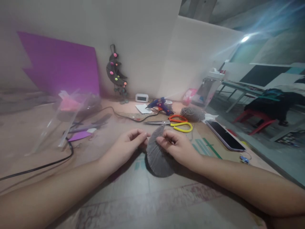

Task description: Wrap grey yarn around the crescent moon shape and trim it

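Both my hands meet over the middle of the table. My right hand (175, 144) has its fingers closed on the upper right part of a grey yarn-wrapped crescent (158, 159), which is held tilted above the tabletop. Thumb and fingers of my left hand (134, 140) are pinched together just by the crescent's left edge; whatever they grip is too small to make out. Just beyond the crescent lies a pair of scissors (175, 123) with one orange and one yellow handle. A grey yarn ball (192, 113) rests behind them to the right.
A blue glue gun (160, 105) and a small white digital clock (141, 98) stand at the back. On the wall hangs a dark moon ornament (114, 71) with coloured pompoms. A phone (224, 135) lies right; a black cable (47, 165), purple sheets (64, 66) and clear sticks (71, 122) are left.
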`<state>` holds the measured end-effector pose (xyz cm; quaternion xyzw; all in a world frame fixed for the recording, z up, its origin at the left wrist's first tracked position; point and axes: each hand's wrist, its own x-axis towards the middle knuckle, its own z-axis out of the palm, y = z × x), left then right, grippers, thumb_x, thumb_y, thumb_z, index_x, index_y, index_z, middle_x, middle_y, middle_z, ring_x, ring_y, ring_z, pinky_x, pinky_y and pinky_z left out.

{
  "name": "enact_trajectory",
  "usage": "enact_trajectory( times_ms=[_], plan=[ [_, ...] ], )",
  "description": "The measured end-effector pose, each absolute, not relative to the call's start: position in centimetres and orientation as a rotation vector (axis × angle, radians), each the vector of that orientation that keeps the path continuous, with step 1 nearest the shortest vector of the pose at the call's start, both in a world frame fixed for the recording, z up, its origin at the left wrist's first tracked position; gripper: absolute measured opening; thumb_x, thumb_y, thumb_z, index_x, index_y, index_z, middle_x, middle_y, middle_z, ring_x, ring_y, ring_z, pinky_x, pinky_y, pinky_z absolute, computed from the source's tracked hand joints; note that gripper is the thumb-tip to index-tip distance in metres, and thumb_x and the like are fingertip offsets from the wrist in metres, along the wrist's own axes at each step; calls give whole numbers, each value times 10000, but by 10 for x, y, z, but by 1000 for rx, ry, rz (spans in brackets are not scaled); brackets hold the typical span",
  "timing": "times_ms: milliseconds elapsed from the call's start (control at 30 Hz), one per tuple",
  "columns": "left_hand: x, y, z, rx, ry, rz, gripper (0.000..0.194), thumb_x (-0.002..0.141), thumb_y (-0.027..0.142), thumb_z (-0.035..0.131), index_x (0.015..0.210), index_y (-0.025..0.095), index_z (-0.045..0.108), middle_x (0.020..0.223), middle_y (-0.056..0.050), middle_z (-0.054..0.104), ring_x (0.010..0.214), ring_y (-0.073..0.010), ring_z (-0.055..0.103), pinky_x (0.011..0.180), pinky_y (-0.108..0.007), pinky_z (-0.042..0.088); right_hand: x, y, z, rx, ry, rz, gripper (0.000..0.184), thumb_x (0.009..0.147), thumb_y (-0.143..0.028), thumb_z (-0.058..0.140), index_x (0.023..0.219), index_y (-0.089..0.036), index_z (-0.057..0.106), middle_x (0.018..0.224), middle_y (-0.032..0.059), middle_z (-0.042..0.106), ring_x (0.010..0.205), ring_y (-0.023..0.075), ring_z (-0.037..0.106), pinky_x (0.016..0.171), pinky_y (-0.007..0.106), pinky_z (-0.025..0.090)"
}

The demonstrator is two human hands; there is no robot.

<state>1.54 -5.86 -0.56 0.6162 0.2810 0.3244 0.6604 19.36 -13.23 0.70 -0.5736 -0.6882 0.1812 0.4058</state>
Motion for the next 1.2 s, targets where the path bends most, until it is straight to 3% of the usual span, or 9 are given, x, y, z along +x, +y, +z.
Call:
enact_trajectory(
  times_ms=[100,200,367,533,767,900,1067,1200],
  plan=[
    [15,-59,-7,1454,562,673,326,872,455,535,755,163,622,702,-14,618,658,-135,548,649,-245,434,194,-127,8,-1455,-1486,622,355,867,-434,536,626,-214,397,539,-61,408,490,88,374,481,218,312],
    [14,-61,-9,1621,586,597,283,834,436,606,767,163,637,710,-5,601,678,-136,535,644,-239,419,194,-124,8,-1448,-1411,707,385,842,-497,569,634,-213,414,520,-66,420,468,85,371,460,218,311],
    [15,-62,-7,1543,679,656,252,838,402,592,742,170,574,605,45,475,540,-94,415,506,-205,330,199,-122,4,-1392,-1490,612,417,852,-507,566,605,-199,429,539,-52,423,511,89,390,495,228,329],
    [15,-58,-6,1295,720,743,266,825,430,622,796,175,554,606,57,451,518,-77,407,494,-183,318,212,-103,-9,-1275,-1388,736,288,846,-460,586,764,-190,527,579,-67,439,517,81,386,492,215,318],
    [16,-63,-4,1196,752,769,293,788,442,665,806,166,568,632,49,489,531,-78,426,511,-183,328,212,-95,-12,-1212,-1252,1002,278,747,-392,672,894,-172,585,669,-19,609,582,106,546,552,232,409],
    [13,-65,-3,1228,780,772,296,793,443,666,794,163,570,635,51,491,543,-80,424,517,-184,333,209,-99,-11,-1212,-1229,1051,273,768,-418,657,848,-179,550,630,-38,575,508,87,491,505,216,358],
    [9,-56,-5,1154,783,828,253,801,424,656,831,181,592,647,41,539,538,-104,455,502,-211,344,213,-102,-9,-1274,-1342,868,300,859,-455,568,750,-198,458,569,-75,431,519,89,394,518,220,329],
    [9,-46,-5,1059,773,889,170,810,352,642,785,195,583,659,41,544,519,-108,444,467,-222,306,215,-105,-7,-1344,-1540,727,288,913,-402,489,715,-201,432,604,-60,435,550,98,396,536,224,334]
  ],
)
